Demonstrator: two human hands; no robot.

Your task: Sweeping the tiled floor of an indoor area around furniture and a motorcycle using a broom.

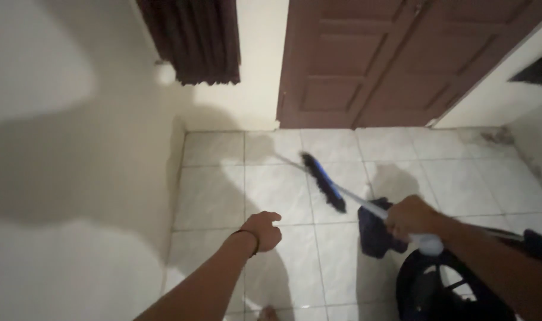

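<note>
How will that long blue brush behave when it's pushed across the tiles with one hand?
The brush probably feels light: the right hand alone holds it out. Its thin handle looks stiff, though the dark bristles likely bend. On the glossy tiled floor it should slide easily.

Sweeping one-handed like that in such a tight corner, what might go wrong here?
The right hand alone grips the broom handle, while the left hand hangs free in a loose fist, so control of the brush head may be weak. The head is close to the brown door and could knock it. A dark round object sits low by the person's right side and might get bumped.
</note>
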